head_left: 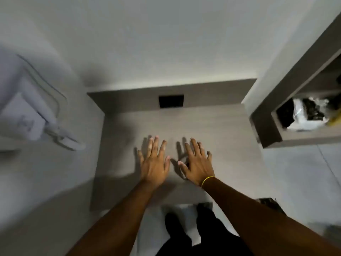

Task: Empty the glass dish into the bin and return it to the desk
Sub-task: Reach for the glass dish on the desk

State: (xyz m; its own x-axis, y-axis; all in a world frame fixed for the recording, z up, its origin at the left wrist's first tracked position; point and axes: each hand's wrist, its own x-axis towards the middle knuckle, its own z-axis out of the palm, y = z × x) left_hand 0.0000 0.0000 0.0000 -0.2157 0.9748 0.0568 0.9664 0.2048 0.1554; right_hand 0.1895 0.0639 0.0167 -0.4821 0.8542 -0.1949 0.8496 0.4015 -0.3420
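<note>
Nearest the camera, the person's dark trouser legs point(199, 235) stood on the pale floor, with both bare forearms reaching forward above them. Beyond these lay the grey-brown wood-grain desk top point(230, 137), and over it both hands were spread flat, palms down. The left hand point(154, 159) had its fingers splayed wide and gripped nothing. The right hand point(198, 161), just beside it with the two thumbs nearly meeting, was likewise fully spread and held nothing; a thin yellow band point(207, 180) circled its wrist. Whether the palms pressed on the surface or hung just above it could not be told, though their shadows fell close under the fingers. The glass dish could not be made out anywhere in this blurred view: it was in neither hand, and no clear shape of it showed on the desk around them. Farther back, a small black square opening point(171, 101) sat in the desk's raised rear strip, straight ahead of the hands. To the right and well apart from the right hand, a grey-brown box-like shelf recess point(265, 126) held crumpled white plastic and dark items point(304, 113). To the left, a pale white bundle with a looping cord point(36, 115) lay blurred, and a plain light wall point(166, 43) rose behind everything.
</note>
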